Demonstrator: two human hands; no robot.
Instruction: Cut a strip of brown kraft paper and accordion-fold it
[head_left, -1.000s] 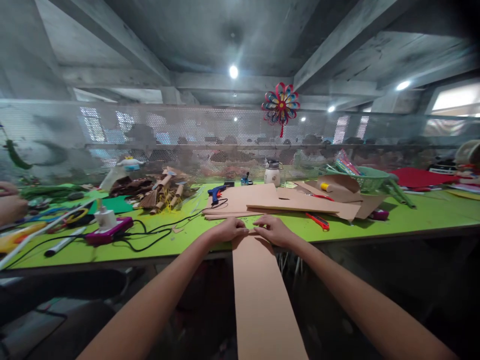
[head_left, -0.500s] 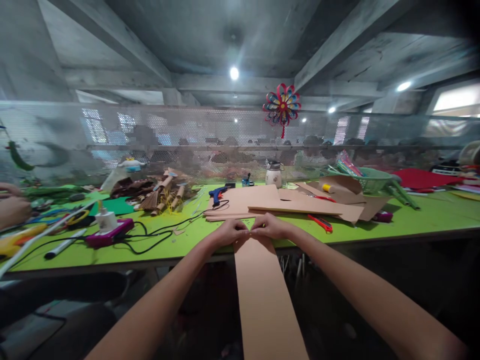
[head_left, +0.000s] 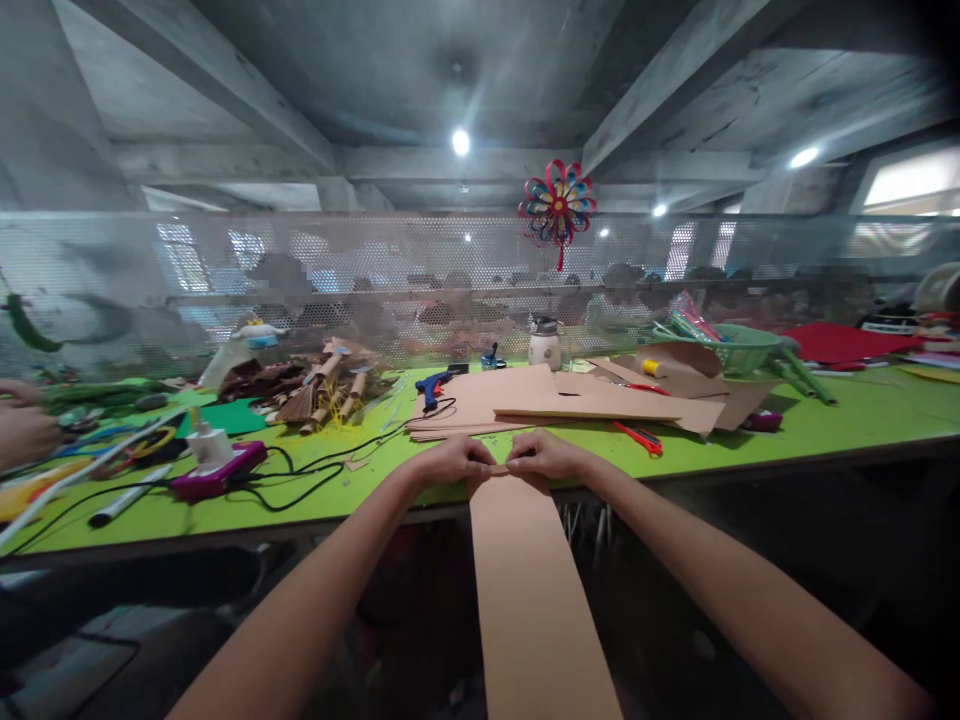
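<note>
A long tan cardboard strip (head_left: 529, 590) runs from the bottom of the view up to the front edge of the green table (head_left: 825, 430). My left hand (head_left: 454, 462) and my right hand (head_left: 546, 456) meet at the strip's far end, both with fingers closed and pinching that end side by side. Just beyond my hands lies a stack of flat cardboard sheets (head_left: 525, 400).
A red utility knife (head_left: 637, 437) lies right of my hands. A blue glue gun (head_left: 433, 385), a purple power strip (head_left: 217, 472) with black cables, a pile of brown scraps (head_left: 315, 385) and a green basket (head_left: 731, 345) sit on the table. Another person's hand (head_left: 22, 425) shows at far left.
My hands have drawn closer together at the end of the strip; earlier the right hand's fingers lay flatter on it. The view shifted slightly.
</note>
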